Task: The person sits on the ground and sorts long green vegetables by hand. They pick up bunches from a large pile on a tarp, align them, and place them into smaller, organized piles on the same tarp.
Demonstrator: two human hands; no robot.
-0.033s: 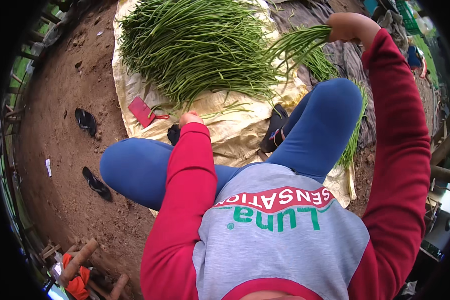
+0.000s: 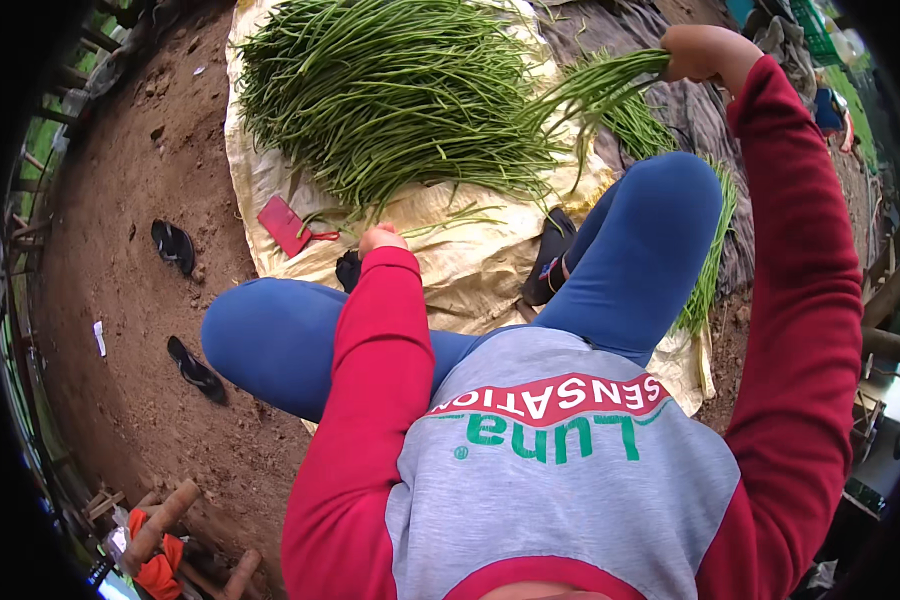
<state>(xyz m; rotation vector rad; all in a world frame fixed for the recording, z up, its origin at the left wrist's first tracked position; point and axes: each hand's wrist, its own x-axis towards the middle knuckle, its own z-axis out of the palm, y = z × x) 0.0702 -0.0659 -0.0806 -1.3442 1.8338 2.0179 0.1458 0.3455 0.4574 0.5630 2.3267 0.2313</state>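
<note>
A large heap of green long beans (image 2: 390,95) lies on a cream woven sheet (image 2: 450,280) in front of me. At the far right my right hand (image 2: 708,55) is raised, closed around one end of a bunch of long beans (image 2: 610,80). The bunch's other ends hang toward the right side of the heap. My left hand (image 2: 381,238) is closed just below the heap's near edge. Thin beans show on both sides of it, but its fingers hide whether it grips any. A flat red wallet-like case (image 2: 284,224) with a strap lies left of that hand.
My bent legs in blue trousers (image 2: 630,250) frame the near sheet. More long beans (image 2: 708,290) lie beyond my right knee, by a dark cloth (image 2: 695,120). Black flip-flops (image 2: 173,246) rest on the bare soil at left. Wooden poles (image 2: 160,525) stand at lower left.
My right hand has shifted very slightly to the right with its bunch of long beans. My left hand looks the same.
</note>
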